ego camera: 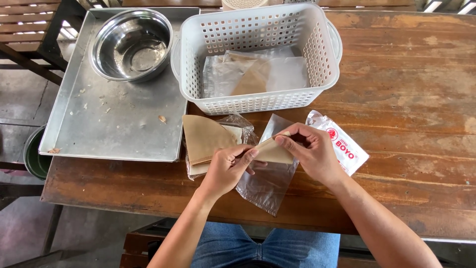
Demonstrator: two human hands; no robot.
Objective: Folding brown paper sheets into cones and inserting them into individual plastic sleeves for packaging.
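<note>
My left hand (pixel 229 168) and my right hand (pixel 311 150) both pinch a folded brown paper piece (pixel 275 152) at the mouth of a clear plastic bag (pixel 267 184) that hangs toward the table's front edge. The paper is partly inside the bag. Just left of my left hand lies a stack of brown paper pieces (pixel 203 135) on a crumpled clear wrapper (pixel 244 124). A white packet with red print (pixel 347 149) lies under and right of my right hand.
A white perforated plastic basket (pixel 317 59) holding clear bags with brown paper stands behind my hands. At the left a metal tray (pixel 114 124) carries a steel bowl (pixel 132 44). The wooden table (pixel 411 99) stretches right. A green bucket (pixel 33 159) sits below the tray's corner.
</note>
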